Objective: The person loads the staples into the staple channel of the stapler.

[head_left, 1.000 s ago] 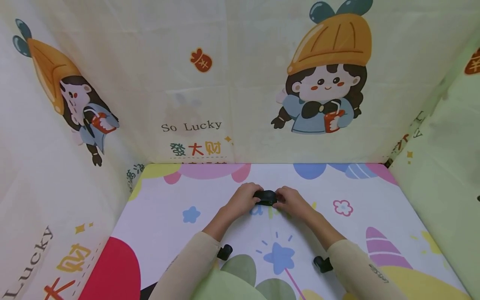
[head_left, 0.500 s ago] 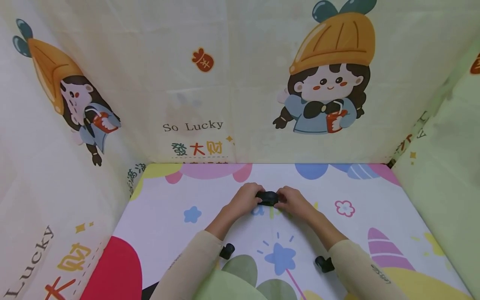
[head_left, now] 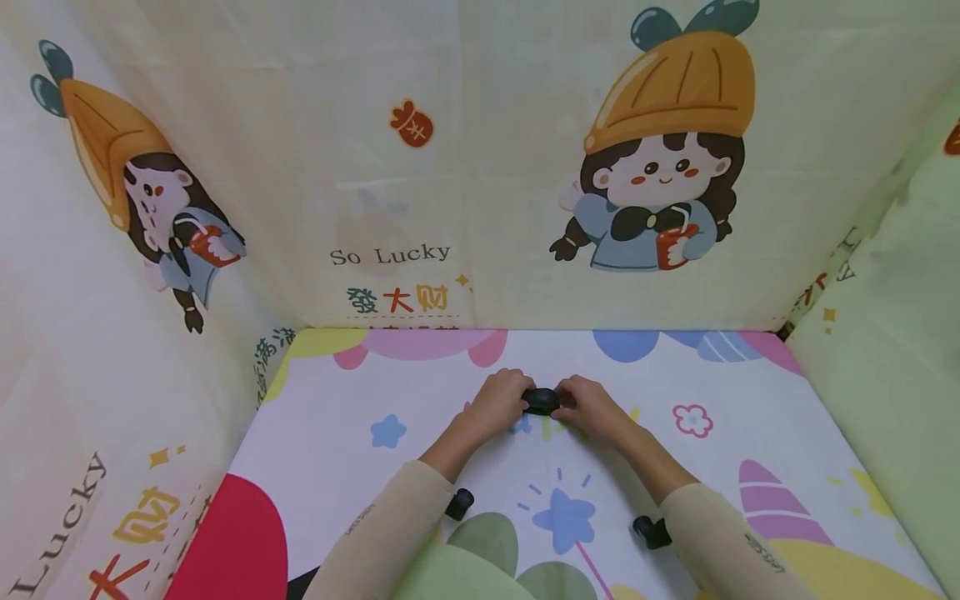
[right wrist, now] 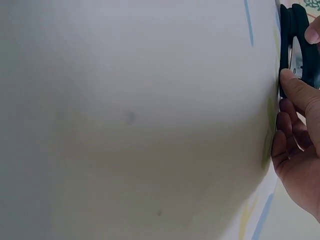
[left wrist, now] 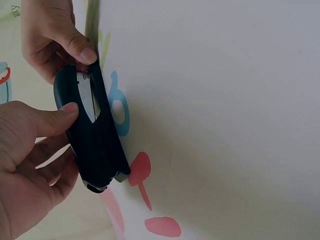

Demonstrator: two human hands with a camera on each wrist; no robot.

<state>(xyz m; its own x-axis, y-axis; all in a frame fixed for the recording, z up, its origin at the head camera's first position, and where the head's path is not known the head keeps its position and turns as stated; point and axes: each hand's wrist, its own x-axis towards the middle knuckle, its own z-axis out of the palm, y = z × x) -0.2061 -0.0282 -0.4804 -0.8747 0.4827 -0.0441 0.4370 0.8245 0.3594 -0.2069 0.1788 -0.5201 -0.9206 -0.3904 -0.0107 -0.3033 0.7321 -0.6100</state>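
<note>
A black stapler (head_left: pixel 542 401) is held between both hands over the far middle of the table. My left hand (head_left: pixel 497 406) grips its body from the left, thumb lying on the upper arm and fingers round the side, as the left wrist view shows. At the other end my right hand (head_left: pixel 591 407) pinches the stapler, its thumb on the lower part by the opening. Silver metal shows in the gap between the dark upper and lower arms of the stapler (left wrist: pixel 95 150). In the right wrist view, the other fingers of the right hand (right wrist: pixel 305 135) are curled below it.
The white table (head_left: pixel 330 450) carries printed stars, flowers and coloured shapes. Printed cloth walls (head_left: pixel 510 275) rise behind it and on both sides. Small black wrist cameras (head_left: pixel 460 504) stick out inward from the beige sleeves (head_left: pixel 397 521).
My left hand has shifted slightly right along the stapler and covers more of it, closer to the right hand. The right hand keeps its hold. The head view has shifted slightly.
</note>
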